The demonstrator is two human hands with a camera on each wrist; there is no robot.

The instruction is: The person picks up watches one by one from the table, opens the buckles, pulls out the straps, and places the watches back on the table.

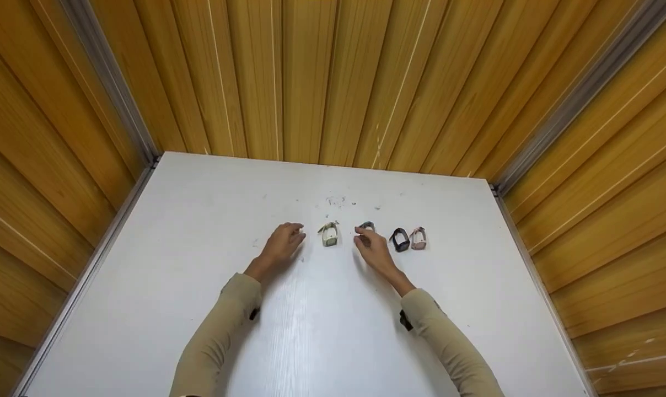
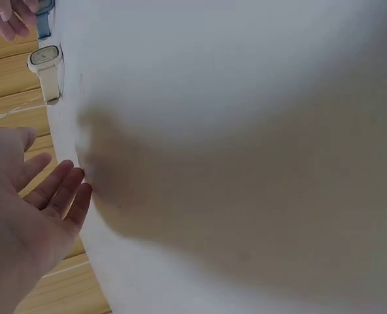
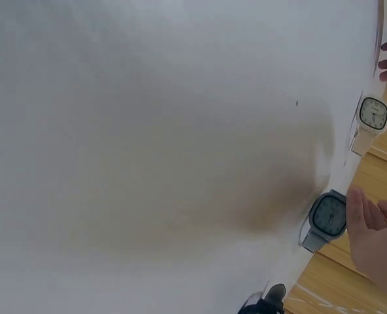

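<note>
Four is avoided here: several wristwatches stand in a row on the white table (image 1: 311, 331), straps looped. My left hand (image 1: 283, 242) is left of the cream watch (image 1: 330, 236), apart from it, with loosely bent fingers and nothing held. My right hand (image 1: 374, 251) is beside the blue-grey watch (image 3: 329, 216) and partly covers it in the head view. In the right wrist view its fingertips (image 3: 355, 203) are at the edge of that watch; whether they touch it is unclear. No grip around the watch shows. Right of this hand are a black watch (image 1: 400, 240) and a pink watch (image 1: 419, 239).
Yellow wood-look panels (image 1: 305, 82) enclose the table at the back and both sides. Grey metal rails (image 1: 109, 82) run along the corners. Small dark marks (image 1: 336, 200) dot the tabletop behind the watches.
</note>
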